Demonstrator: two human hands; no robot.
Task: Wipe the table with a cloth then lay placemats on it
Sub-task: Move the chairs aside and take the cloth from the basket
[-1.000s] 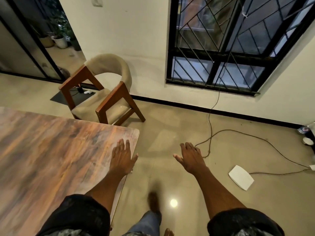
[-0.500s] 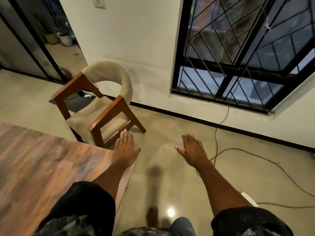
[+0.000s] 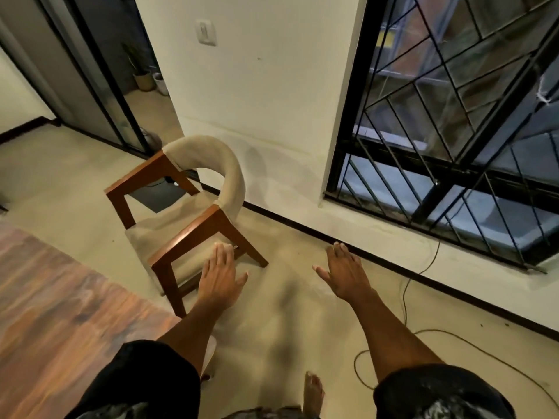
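The wooden table (image 3: 60, 313) fills the lower left of the head view, its top bare and its corner near my left forearm. My left hand (image 3: 219, 276) hangs in the air past the table's corner, fingers straight and together, holding nothing, in front of the chair. My right hand (image 3: 344, 275) is out over the floor to the right, fingers straight, thumb spread, also holding nothing. No cloth or placemat shows in the view.
A wooden armchair (image 3: 193, 207) with beige cushions stands on the floor just beyond the table corner. A barred window (image 3: 453, 131) fills the right wall. A cable (image 3: 405, 297) trails over the floor at right. My bare foot (image 3: 313, 394) is below. A glass door (image 3: 99, 86) stands at left.
I have stepped forward past the table corner toward the chair and wall. My left hand has left the table top and now hangs over the floor. Both hands stay flat.
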